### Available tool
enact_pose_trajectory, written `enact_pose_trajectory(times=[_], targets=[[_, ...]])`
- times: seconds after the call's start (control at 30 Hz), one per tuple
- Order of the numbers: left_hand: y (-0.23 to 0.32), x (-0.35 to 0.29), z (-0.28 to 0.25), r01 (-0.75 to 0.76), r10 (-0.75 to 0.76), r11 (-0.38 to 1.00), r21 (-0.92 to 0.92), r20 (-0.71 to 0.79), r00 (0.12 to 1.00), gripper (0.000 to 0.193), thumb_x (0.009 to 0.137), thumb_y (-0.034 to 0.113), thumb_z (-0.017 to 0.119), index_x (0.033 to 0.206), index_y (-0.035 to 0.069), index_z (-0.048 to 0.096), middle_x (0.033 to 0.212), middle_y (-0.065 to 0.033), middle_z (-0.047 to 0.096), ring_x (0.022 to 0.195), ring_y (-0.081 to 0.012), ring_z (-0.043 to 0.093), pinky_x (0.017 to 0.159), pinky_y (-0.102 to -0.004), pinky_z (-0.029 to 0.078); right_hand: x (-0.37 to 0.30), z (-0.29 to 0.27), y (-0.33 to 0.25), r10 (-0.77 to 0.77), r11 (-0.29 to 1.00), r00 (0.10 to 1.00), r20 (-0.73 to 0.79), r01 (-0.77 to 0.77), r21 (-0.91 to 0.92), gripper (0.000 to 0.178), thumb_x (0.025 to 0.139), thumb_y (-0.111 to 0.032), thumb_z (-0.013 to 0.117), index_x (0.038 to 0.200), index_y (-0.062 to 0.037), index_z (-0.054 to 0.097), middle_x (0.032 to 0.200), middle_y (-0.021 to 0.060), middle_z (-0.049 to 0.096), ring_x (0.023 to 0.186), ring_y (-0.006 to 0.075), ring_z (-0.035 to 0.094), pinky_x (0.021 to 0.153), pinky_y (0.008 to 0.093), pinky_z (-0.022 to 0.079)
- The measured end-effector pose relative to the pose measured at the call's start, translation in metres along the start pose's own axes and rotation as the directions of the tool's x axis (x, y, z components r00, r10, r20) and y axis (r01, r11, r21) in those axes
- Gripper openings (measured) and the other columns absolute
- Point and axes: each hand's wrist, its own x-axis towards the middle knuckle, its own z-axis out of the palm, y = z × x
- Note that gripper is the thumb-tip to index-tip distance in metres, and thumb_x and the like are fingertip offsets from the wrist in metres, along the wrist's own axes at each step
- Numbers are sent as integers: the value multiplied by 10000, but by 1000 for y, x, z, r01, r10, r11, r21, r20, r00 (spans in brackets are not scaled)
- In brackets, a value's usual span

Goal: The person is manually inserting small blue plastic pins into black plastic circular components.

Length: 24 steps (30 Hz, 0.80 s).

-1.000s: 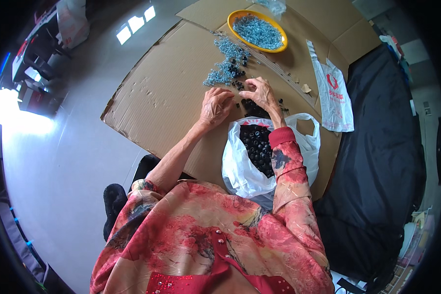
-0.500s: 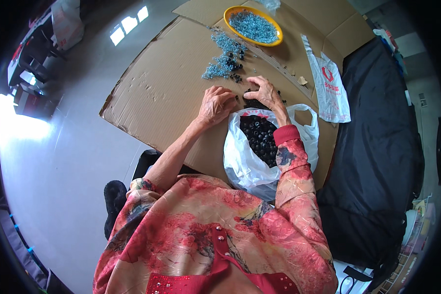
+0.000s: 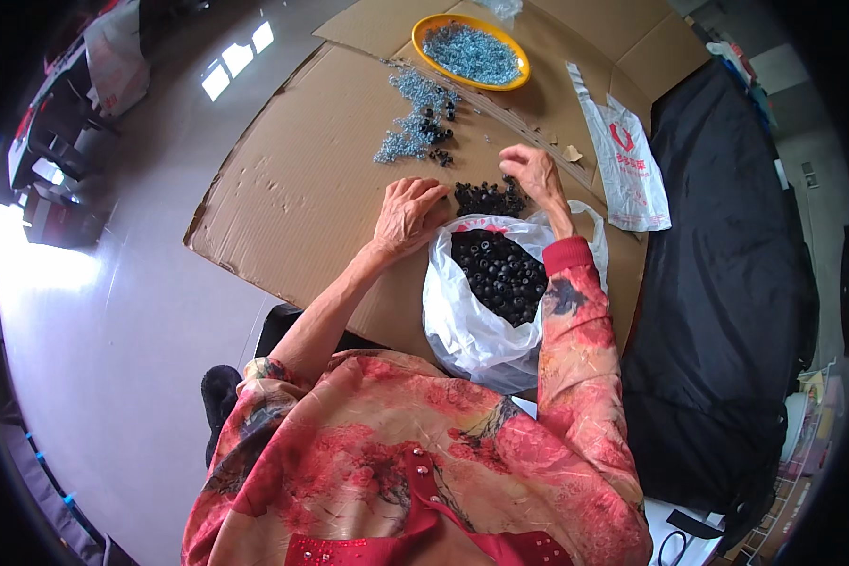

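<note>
A white plastic bag (image 3: pixel 457 325), its mouth spread wide, holds many round black beads (image 3: pixel 500 274), some with holes showing. Just beyond its rim lies a pile of smaller black pieces (image 3: pixel 486 198) on the cardboard. At the pile's left edge my left hand (image 3: pixel 408 217) rests with fingers curled together; its fingertips are partly hidden. My right hand (image 3: pixel 536 176) hovers at the pile's right end, thumb and fingers pinched. Whatever lies in either grip is too small or hidden to name. Farther off, light-blue beads (image 3: pixel 410 118) are scattered with some black ones (image 3: pixel 439 132) among them.
The cardboard sheet (image 3: pixel 292 160) forms the work surface. A yellow dish (image 3: pixel 418 47) of light-blue beads stands at its far side. To the right lie a flattened white bag (image 3: pixel 632 170) and a large black fabric cover (image 3: pixel 717 245).
My right hand has lifted away from the black pile and moved slightly right, uncovering more of the pile and the bag's beads. The left hand stays at the pile's edge.
</note>
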Motion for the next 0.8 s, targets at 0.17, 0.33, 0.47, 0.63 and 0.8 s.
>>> enact_pose_trajectory(times=[0.17,0.33,0.47,0.63,0.8], targets=[[-3,-1,5,-24,24,999,-30,18,1000,308,729,196,629,1017,91,607,1025,-61,589,1019,-255,496,907,-400,348,38,7,25,24,995,993,-113,-35,-98,280,702,-158,657,939,-12,638,865,134,661,789,217,633,716,319,491],[2,2,-3,42,-36,997,-69,83,996,312,733,176,645,1029,83,612,1070,-70,587,1052,-252,493,912,-398,351,62,27,24,-117,943,987,-112,75,-323,239,696,-170,660,887,-30,633,848,155,651,790,289,627,704,366,491],[4,4,-4,47,-40,995,-83,84,996,318,726,158,654,1032,85,608,1069,-65,585,1057,-251,492,909,-394,355,73,31,39,-211,900,975,-72,165,-403,115,714,-131,608,748,-22,590,739,169,618,716,337,604,640,412,474],[4,3,-8,73,-66,994,-81,86,994,326,717,138,659,1031,73,605,1077,-66,581,1061,-253,494,908,-395,358,55,36,16,-295,907,953,70,303,-292,96,743,-108,565,715,-18,583,714,173,607,685,341,597,627,412,467],[5,5,-9,89,-80,991,-96,96,992,318,719,125,654,1026,60,605,1077,-72,582,1062,-261,495,912,-396,359,38,34,-9,-312,927,910,273,354,-121,123,746,-124,583,777,-7,608,712,141,607,652,267,591,612,348,457]])
